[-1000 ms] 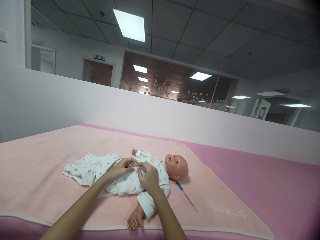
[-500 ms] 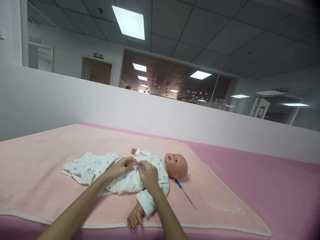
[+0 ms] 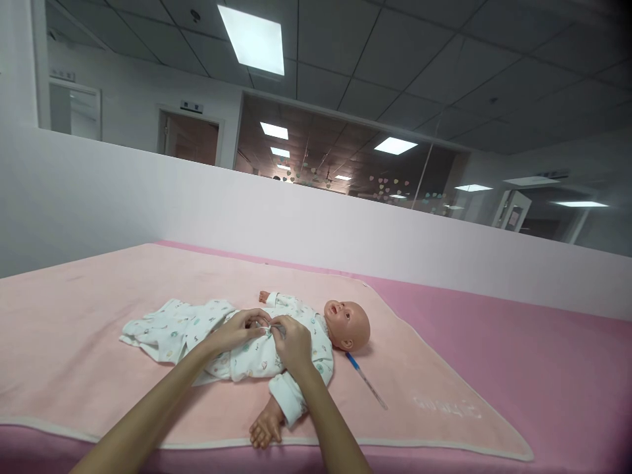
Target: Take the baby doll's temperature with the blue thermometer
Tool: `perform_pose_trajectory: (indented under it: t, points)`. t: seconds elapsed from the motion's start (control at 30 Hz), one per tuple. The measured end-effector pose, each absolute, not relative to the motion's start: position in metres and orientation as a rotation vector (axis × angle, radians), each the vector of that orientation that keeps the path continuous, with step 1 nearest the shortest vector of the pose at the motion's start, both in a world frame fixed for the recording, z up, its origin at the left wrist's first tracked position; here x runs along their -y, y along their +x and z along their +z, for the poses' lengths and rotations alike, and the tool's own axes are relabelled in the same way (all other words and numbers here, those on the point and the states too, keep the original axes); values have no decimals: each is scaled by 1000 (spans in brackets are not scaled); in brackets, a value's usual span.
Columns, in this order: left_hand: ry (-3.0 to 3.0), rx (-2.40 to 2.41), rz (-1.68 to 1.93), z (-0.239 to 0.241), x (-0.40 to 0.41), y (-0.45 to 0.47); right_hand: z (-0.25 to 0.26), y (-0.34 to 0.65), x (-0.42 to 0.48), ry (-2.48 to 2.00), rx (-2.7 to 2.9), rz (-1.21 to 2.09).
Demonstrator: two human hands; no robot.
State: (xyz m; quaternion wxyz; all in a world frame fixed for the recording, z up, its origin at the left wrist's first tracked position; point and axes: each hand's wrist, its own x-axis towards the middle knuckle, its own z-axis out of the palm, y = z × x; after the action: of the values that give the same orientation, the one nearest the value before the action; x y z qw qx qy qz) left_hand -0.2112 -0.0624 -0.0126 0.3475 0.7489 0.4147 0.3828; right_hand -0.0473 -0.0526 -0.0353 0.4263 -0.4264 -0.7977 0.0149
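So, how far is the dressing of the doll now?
The doll already wears the printed suit, both sleeves on. The left hand and right hand pinch the chest closure. The leg part lies flat and loose; whether it is fastened, I cannot tell.

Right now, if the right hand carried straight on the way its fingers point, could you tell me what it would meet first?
Probably the left hand: the right hand points left across the doll's white romper, fingertips nearly touching the left's, though depth is hard to judge.

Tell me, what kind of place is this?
Probably an infant-care training room in an office-like building: a baby doll in a printed sleepsuit lies on a pink blanket, a thermometer beside it, with glass partitions and ceiling light panels behind.
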Motion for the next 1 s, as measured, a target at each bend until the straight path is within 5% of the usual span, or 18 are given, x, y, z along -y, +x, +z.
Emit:
perform_pose_trajectory:
  t: [1.0]
  points:
    - [1914,-1100,1059,-16,60,-208,-36,-51,50,-1103,1970,-63]
